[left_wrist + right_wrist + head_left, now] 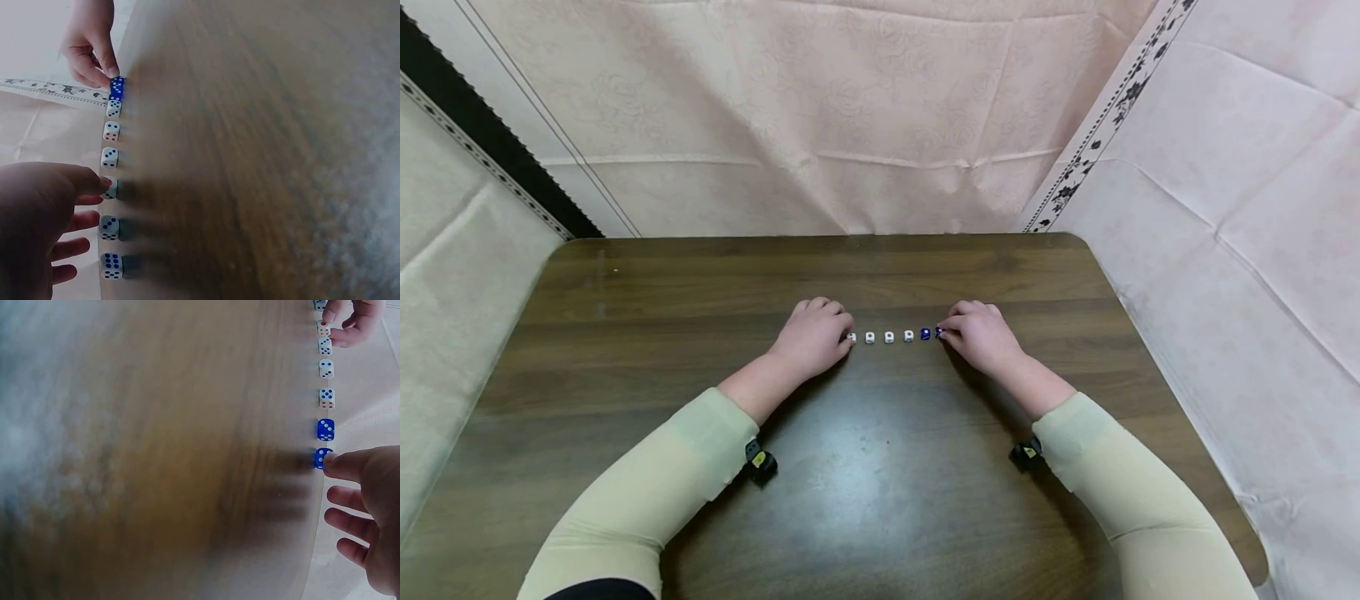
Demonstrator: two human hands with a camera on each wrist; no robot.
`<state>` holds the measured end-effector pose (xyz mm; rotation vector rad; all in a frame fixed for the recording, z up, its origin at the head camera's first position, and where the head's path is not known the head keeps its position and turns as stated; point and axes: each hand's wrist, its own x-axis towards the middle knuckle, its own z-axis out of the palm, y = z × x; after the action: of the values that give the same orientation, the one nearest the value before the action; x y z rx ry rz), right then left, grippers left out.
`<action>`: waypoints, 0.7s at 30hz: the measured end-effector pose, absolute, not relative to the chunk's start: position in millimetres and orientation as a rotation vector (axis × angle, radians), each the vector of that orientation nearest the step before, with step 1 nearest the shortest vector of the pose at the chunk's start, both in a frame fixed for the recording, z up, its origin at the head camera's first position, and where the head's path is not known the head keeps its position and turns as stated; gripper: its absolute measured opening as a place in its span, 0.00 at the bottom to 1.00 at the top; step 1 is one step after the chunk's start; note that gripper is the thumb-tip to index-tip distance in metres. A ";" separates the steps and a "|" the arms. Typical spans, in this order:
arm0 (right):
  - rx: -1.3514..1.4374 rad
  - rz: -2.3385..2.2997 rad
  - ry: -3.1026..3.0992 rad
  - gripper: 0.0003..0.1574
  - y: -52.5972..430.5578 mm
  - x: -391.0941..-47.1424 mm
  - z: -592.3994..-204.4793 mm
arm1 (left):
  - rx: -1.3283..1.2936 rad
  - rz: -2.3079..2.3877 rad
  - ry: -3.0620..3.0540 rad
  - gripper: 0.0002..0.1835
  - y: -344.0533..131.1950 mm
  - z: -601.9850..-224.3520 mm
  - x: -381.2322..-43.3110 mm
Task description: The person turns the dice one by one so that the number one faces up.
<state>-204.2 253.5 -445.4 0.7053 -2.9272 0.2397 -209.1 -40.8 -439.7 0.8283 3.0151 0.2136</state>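
White and blue dice stand in a line across the wooden table. My left hand is at the line's left part, its thumb and forefinger pinching a white die with a red pip. Past it, two more white dice show in the left wrist view; the hand hides them from the head view. My right hand pinches the blue die at the right end, its other fingers spread. Beside that stands another blue die. Several white dice lie between the hands, spaced slightly apart.
The dark wooden table extends toward me and out to both sides. Pale cloth hangs behind its far edge, with more cloth at left and right. A small black wrist camera sits by the left cuff, another camera by the right.
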 end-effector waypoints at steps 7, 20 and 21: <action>0.707 0.248 -2.924 0.10 253.9 -204.1 -445.5 | 0.874 0.136 3.039 0.09 -38.4 -439.8 -208.8; 0.700 0.242 -2.924 0.10 254.1 -205.9 -447.3 | 0.886 0.082 3.045 0.09 -37.4 -440.4 -209.5; 0.699 0.243 -2.924 0.10 254.1 -206.0 -447.4 | 0.888 0.081 3.046 0.09 -37.4 -440.0 -209.4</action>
<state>-206.0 254.1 -447.4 0.6991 -2.9245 0.2428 -209.4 -37.4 -440.0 0.8885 3.0457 0.0814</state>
